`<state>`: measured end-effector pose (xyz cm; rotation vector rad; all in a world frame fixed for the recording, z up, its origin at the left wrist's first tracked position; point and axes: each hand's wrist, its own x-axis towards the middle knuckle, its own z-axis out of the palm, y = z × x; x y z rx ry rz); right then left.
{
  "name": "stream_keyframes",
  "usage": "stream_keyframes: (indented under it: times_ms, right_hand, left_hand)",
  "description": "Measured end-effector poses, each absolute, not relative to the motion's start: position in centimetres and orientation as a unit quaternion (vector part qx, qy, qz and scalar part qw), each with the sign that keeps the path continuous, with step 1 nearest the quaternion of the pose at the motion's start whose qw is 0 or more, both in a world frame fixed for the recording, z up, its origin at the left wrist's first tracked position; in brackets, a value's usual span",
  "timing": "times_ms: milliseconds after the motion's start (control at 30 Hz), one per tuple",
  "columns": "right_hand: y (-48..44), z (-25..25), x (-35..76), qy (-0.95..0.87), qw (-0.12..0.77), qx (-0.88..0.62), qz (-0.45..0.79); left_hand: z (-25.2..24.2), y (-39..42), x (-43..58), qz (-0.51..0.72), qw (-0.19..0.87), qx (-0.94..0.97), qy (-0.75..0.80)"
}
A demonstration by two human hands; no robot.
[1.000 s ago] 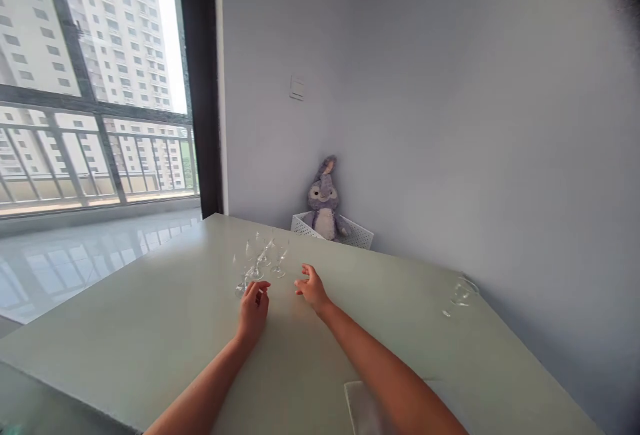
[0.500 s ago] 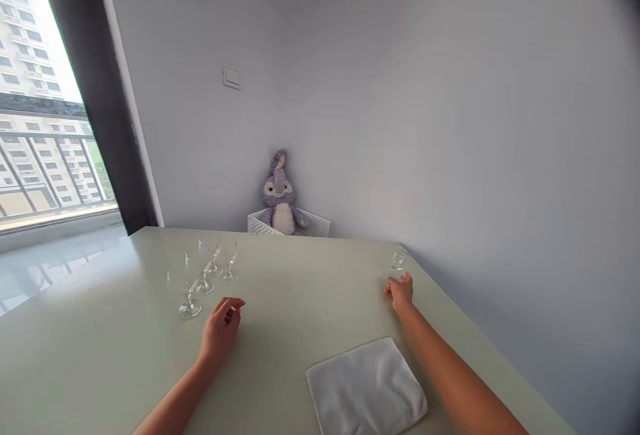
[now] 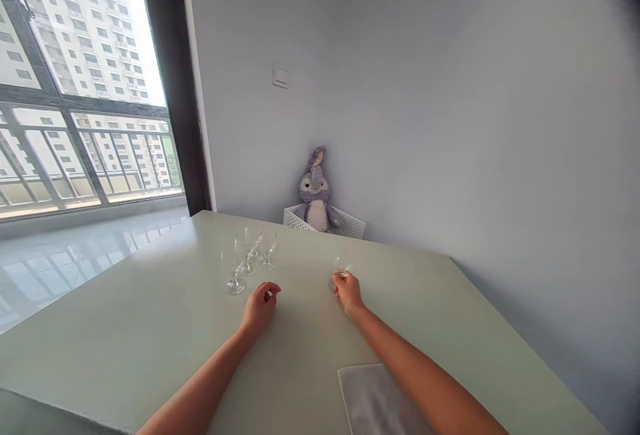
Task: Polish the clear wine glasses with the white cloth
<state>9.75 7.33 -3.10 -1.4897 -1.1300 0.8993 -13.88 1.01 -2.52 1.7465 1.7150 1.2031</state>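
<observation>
My right hand (image 3: 349, 290) is closed around a small clear stemmed glass (image 3: 343, 265). The bowl shows above the fingers, while the hand covers much of the stem. To its left, my left hand (image 3: 261, 304) rests at the table, fingers loosely curled with a gap to the thumb and nothing held. Just beyond that hand several clear stemmed glasses stand upright in a group, the nearest glass (image 3: 235, 277) at the front left and another glass (image 3: 269, 256) at the right.
A grey folded cloth (image 3: 377, 398) lies on the pale green table (image 3: 150, 328), partly under my right forearm. Past the far edge a plush rabbit (image 3: 316, 198) sits in a white perforated basket (image 3: 350, 222). Walls rise behind and right; a window (image 3: 85, 88) is at the left.
My right hand has taken hold of the lone glass from the table's right side and brought it left, toward the group. The view has turned left. My left hand stays near the glasses.
</observation>
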Motion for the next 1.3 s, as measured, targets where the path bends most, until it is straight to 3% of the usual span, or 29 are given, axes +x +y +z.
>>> stream_keyframes:
  times_ms: [267,833,1033,1200,1300]
  right_hand:
    - [6.9,-2.3,-2.9,-0.579,0.392,-0.480,0.530]
    - [10.3,-1.1,-8.5,-0.594,0.360,-0.453,0.559]
    - [9.3,-0.1,-6.7,-0.588,0.370,-0.465,0.549]
    - [3.9,1.0,1.7,-0.619,0.375,-0.460,0.515]
    - [-1.5,1.9,9.0,-0.715,0.320,-0.490,0.383]
  left_hand:
    - [-1.7,-0.5,-13.6,0.263,0.239,0.783,0.511]
    - [-1.5,-0.4,-13.4,0.275,0.250,0.776,0.511]
    - [-1.5,-0.3,-13.7,0.280,0.261,0.766,0.516]
    - [-1.3,-0.3,-13.8,0.278,0.262,0.765,0.519]
    - [-1.3,-0.6,-13.6,0.276,0.243,0.771,0.519]
